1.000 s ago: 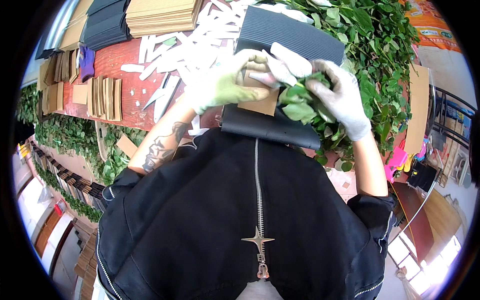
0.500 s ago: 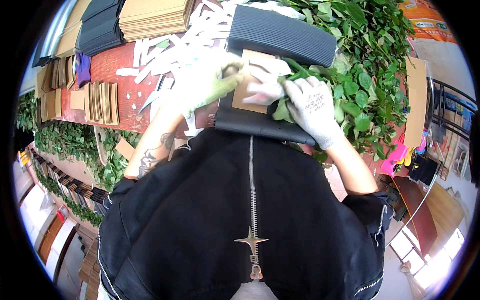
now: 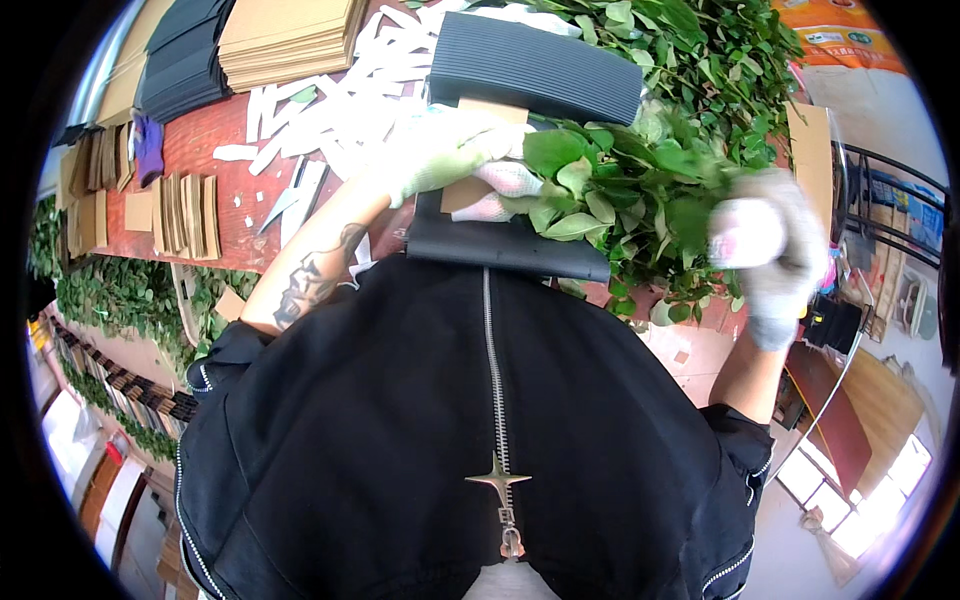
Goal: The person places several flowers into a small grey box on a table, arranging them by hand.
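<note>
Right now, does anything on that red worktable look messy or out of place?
Yes, a little: thin white strips lie scattered at all angles across part of the red tabletop, while the flat brown cardboard sheets beside them are neatly stacked. One small green leaf also lies stray among the strips.

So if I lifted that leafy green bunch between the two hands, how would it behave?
The leafy bunch would probably flop at its edges, since its leaves look broad and thin. It may snag while lifting, because the foliage overlaps and spreads in many directions. It's likely light for its size, being mostly loose greenery.
</note>
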Action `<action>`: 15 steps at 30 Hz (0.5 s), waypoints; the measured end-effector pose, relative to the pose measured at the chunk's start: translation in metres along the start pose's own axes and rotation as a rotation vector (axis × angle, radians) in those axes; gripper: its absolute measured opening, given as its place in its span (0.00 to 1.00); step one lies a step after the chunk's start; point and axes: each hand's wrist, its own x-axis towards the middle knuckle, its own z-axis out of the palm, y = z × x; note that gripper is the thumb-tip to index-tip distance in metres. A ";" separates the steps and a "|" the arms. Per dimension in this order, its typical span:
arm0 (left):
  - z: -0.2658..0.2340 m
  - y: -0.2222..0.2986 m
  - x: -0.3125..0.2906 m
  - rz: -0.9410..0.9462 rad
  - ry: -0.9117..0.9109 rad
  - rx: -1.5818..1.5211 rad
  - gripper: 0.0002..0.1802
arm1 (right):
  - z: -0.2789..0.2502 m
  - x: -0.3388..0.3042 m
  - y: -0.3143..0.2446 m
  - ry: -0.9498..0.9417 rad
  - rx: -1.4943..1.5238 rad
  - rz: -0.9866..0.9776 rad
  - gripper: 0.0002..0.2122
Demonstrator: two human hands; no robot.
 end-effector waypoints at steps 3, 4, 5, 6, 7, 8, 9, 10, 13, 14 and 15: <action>-0.007 0.015 -0.016 0.096 0.228 -0.024 0.19 | -0.028 -0.025 0.027 0.618 0.056 0.152 0.17; -0.010 0.017 -0.016 0.085 0.303 0.106 0.18 | -0.024 -0.012 0.025 0.705 0.109 0.085 0.16; -0.011 0.018 -0.017 0.074 0.379 0.236 0.18 | -0.018 0.001 0.012 0.507 -0.117 0.058 0.16; -0.010 0.018 -0.022 0.096 0.441 0.341 0.18 | -0.008 0.016 -0.003 0.303 -0.333 0.033 0.16; -0.009 0.019 -0.029 0.121 0.506 0.454 0.18 | 0.001 0.031 0.000 0.089 -0.570 -0.197 0.15; -0.010 0.023 -0.033 0.155 0.570 0.567 0.18 | 0.021 0.035 0.002 0.000 -0.644 -0.207 0.16; -0.013 0.035 -0.039 0.127 0.546 0.523 0.18 | 0.042 0.038 0.005 -0.023 -0.611 -0.206 0.19; -0.014 0.040 -0.044 0.074 0.473 0.440 0.18 | 0.053 0.039 0.009 -0.112 -0.618 -0.228 0.19; -0.021 0.053 -0.053 -0.083 0.249 0.283 0.20 | 0.090 0.037 0.020 -0.211 -0.613 -0.272 0.12; -0.023 0.060 -0.056 -0.156 0.192 0.145 0.20 | 0.096 0.035 0.017 -0.235 -0.581 -0.261 0.11; -0.025 0.067 -0.060 -0.233 0.143 0.006 0.21 | 0.101 0.033 0.017 -0.137 -0.541 -0.312 0.10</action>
